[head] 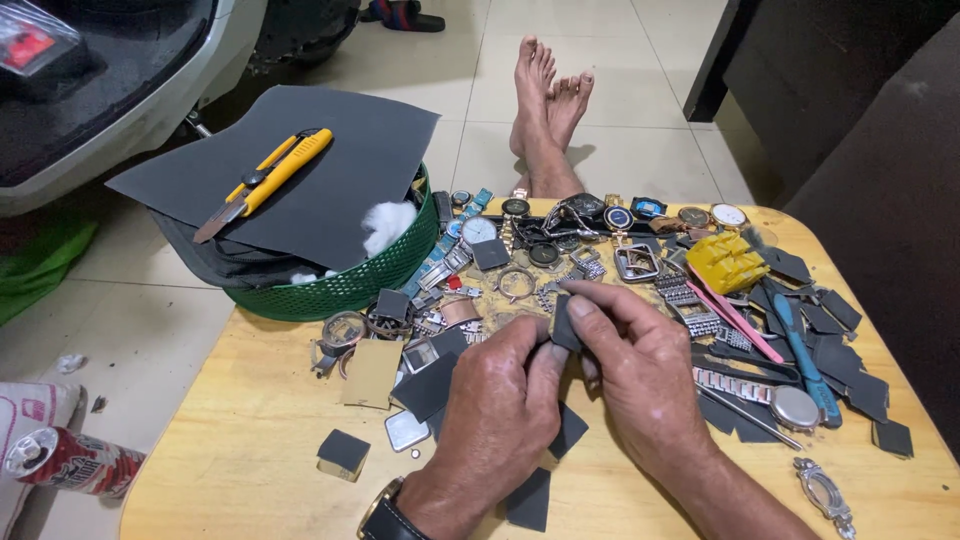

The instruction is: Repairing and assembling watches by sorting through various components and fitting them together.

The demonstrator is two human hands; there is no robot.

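Observation:
Over a low wooden table (250,440), my left hand (500,410) and my right hand (640,375) meet at the fingertips. Both pinch a small dark piece of sandpaper (566,322) between thumb and fingers. Whether something small sits inside the fold is hidden. A dark watch (385,518) is on my left wrist. Just beyond the hands lies a heap of watch cases, dials and metal bands (560,250). Cut squares of dark sandpaper (428,385) lie under and beside my left hand.
A green basket (350,285) at the table's back left holds large sandpaper sheets, a yellow utility knife (265,182) and cotton. At the right lie a yellow block (725,262), pink and blue tools (800,350) and a steel watch (770,395). Bare feet (545,100) rest beyond. A can (70,462) lies on the floor.

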